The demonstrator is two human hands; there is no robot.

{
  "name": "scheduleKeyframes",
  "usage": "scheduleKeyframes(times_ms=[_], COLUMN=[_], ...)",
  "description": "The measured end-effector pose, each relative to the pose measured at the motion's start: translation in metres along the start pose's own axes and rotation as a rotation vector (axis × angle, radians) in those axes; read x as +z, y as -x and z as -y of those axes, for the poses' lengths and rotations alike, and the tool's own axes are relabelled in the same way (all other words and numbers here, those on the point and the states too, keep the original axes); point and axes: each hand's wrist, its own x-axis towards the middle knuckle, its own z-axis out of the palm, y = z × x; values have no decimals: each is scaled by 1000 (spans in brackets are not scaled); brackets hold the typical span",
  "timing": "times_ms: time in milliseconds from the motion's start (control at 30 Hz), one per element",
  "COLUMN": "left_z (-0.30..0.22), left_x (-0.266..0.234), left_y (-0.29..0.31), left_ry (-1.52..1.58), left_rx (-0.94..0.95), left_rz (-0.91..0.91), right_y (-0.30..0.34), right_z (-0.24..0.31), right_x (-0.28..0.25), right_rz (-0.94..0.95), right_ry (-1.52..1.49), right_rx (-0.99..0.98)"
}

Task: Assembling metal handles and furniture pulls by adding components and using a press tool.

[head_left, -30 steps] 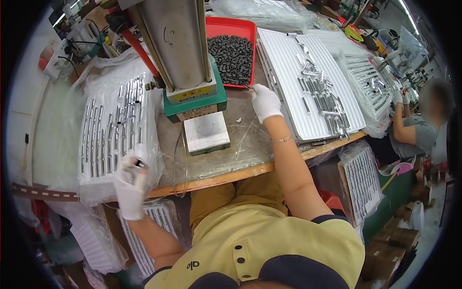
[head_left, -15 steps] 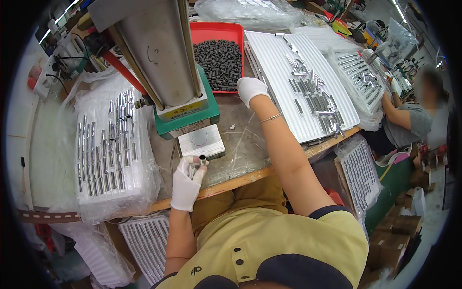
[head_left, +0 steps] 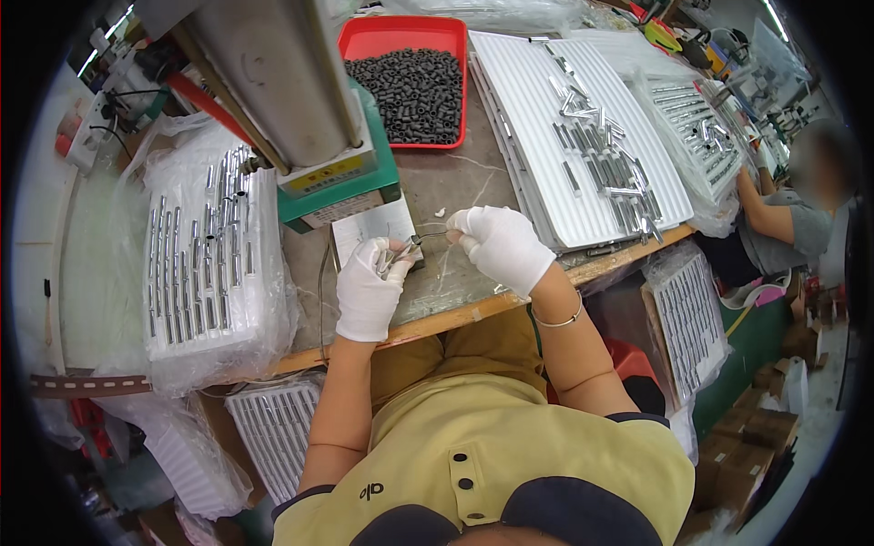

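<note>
My left hand (head_left: 369, 289), in a white glove, is closed on a short shiny metal tube (head_left: 398, 258) just in front of the metal block under the press. The tube's dark end points toward my right hand. Also gloved, my right hand (head_left: 503, 247) pinches a thin, dark, wire-like piece (head_left: 435, 234). That piece reaches across to the end of the tube; whether it enters the tube is too small to tell. Behind my hands stands the press (head_left: 273, 82), a metal cylinder over a green head (head_left: 341, 205), with a silver block (head_left: 375, 223) below.
A red tray (head_left: 462, 109) of small black sleeves (head_left: 405, 96) lies beyond my hands. White ribbed trays (head_left: 510, 109) with loose metal tubes sit to the right. More tubes (head_left: 196, 273) lie on plastic-wrapped foam at the left. Another person (head_left: 774, 218) works at the far right.
My right hand has come back from beside the red tray to my left hand and now shows the thin dark piece. My left hand has risen slightly, turning the tube toward the right.
</note>
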Motion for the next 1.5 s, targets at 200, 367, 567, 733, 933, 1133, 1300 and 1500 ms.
scheduleKeyframes(times_ms=[200,367,567,733,933,1133,1300,1500], left_z=[-7,22,17,35,34,35,33,34], left_x=[13,6,4,14,16,15,14,15], left_y=[13,16,33,50,52,52,51,50], left_ry=[-51,157,395,375,377,400,436,371], left_rx=[111,-49,-189,-228,-252,-288,-282,-213], left_rz=[-54,-197,-263,-272,-291,-277,-267,-253], right_y=[6,-27,-135,-193,-217,-199,-191,-178], right_z=[23,-7,-59,-59,-68,-69,-87,-99], right_x=[-14,-7,92,126,162,141,117,116], right_rz=[178,-94,57,-229,-396,-389,-634,-600], right_ry=[324,-107,-1718,-1850,-1336,-1906,-1770,-1798], right_rx=[-54,184,692,963,989,940,965,1003])
